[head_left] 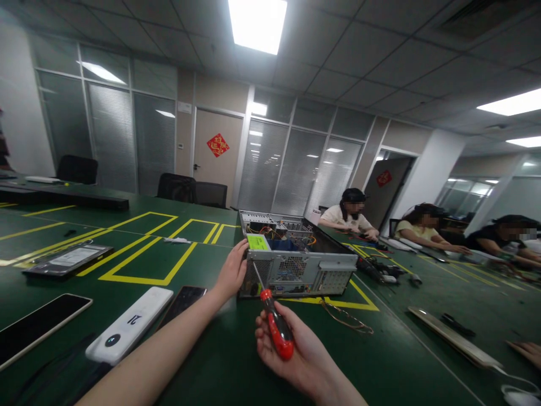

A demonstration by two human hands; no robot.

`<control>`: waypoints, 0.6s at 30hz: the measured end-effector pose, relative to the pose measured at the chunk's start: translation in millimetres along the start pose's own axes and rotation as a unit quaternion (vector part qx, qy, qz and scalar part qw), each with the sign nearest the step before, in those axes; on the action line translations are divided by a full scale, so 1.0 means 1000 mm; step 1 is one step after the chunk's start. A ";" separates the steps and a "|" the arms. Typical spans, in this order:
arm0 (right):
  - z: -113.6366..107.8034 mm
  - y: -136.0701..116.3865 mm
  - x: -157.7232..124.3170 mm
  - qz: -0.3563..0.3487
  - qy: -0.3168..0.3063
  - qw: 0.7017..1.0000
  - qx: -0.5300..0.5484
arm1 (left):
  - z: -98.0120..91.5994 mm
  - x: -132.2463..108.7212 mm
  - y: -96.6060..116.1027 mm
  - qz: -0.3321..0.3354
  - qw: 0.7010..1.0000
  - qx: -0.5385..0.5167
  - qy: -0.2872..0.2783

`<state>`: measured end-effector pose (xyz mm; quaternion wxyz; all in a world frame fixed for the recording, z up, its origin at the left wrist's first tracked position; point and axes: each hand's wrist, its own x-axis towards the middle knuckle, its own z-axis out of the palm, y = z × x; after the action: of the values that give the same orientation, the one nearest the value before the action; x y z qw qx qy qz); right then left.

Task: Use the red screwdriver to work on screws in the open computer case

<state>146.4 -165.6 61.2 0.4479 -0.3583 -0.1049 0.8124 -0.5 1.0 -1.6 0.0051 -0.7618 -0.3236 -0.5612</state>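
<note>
An opened computer case (315,265) lies on the green table with its rear panel facing me. Inside its left corner sits a power supply with a bright yellow-green label (257,242). My left hand (233,270) holds that corner, its fingertips curled over the edge beside the label. A red and black screwdriver (276,326) rests in my right hand (291,349), fingers closed around the handle. Its shaft points up and away, with the tip at the rear panel by the power supply. Whether the tip sits in a screw, I cannot tell.
Left of me lie a hard drive (70,258), a phone (42,324), a white device marked 21 (131,324) and a dark phone (182,304). Thin wire loops (346,316) lie in front of the case. Cables (382,270) and several people are at the right.
</note>
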 end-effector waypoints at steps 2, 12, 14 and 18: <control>0.000 0.000 0.000 0.006 -0.023 1.000 -0.007 | 0.000 0.000 0.000 0.000 1.000 0.002 -0.001; 0.001 -0.004 0.003 -0.021 -0.001 0.999 0.049 | 0.000 0.000 0.000 0.006 1.000 0.001 -0.002; 0.000 -0.004 0.003 -0.018 -0.005 0.999 0.050 | 0.000 0.001 0.000 0.007 1.000 0.002 0.000; -0.001 -0.005 0.003 -0.011 -0.011 0.998 0.058 | 0.000 0.001 0.001 0.005 1.000 0.000 0.000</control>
<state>149.5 -160.4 61.2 0.4754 -0.3221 -0.0664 0.8160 -0.4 0.7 -0.3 0.0078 -0.7634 -0.3193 -0.5614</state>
